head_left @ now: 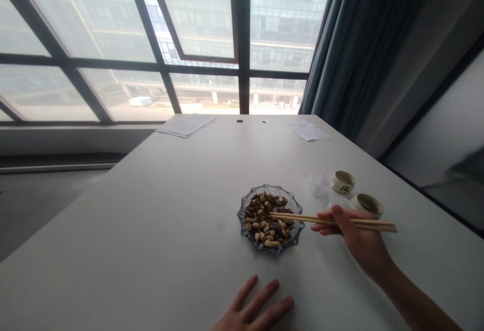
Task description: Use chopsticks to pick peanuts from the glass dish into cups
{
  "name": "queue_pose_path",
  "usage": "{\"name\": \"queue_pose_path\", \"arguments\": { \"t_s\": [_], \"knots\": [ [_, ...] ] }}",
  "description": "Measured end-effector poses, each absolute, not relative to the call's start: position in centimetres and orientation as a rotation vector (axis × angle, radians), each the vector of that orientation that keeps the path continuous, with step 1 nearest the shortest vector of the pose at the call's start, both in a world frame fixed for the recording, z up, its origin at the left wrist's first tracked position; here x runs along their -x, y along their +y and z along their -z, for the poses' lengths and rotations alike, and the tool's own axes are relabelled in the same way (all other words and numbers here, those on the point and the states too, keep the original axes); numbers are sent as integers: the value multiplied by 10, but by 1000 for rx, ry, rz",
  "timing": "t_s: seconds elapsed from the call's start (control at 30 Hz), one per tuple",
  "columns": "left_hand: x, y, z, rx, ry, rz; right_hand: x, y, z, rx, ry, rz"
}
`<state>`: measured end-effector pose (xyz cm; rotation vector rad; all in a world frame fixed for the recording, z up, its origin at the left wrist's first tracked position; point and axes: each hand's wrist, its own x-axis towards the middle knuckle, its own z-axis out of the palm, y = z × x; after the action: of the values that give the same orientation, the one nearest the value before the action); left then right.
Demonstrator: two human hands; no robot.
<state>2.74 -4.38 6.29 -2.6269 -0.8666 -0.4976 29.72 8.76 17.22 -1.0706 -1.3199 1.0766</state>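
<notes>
The left hand [251,311] is cut off by the bottom edge of the frame, and its wrist is not shown. The right forearm [419,303] is cut off at the lower right corner. Part of the wooden chopsticks [333,221] is hidden by the fingers of the right hand [355,235]. A small white vessel [339,202] is partly hidden behind that hand, so its form cannot be told. The nuts [264,220] in the glass dish [239,213] are too small to be told apart individually. Any writing on the papers [185,125] at the far end cannot be made out. A dark blurred shape [467,167] at the right edge cannot be identified.
</notes>
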Motion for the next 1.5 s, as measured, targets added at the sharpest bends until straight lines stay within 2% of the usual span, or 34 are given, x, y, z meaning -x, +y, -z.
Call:
{"name": "queue_pose_path", "arguments": {
  "t_s": [0.13,0.37,0.57,0.8,1.1,1.5],
  "knots": [
    [-26,-44,-66,2669,-822,418,-340,87,-176,1121,-1153,-1017],
    [-21,-43,-71,2684,-765,401,-448,81,-177,1189,-922,-649],
    [-18,-40,-60,2673,-729,452,-497,77,-154,1248,-795,-560],
    [-20,-39,-38,2622,-741,512,-497,77,-137,1286,-825,-558],
    [-19,-39,-59,2677,-738,517,-474,72,-167,1300,-908,-505],
    [-20,-41,-69,2683,-742,444,-476,67,-158,1319,-887,-471]
  ]
}}
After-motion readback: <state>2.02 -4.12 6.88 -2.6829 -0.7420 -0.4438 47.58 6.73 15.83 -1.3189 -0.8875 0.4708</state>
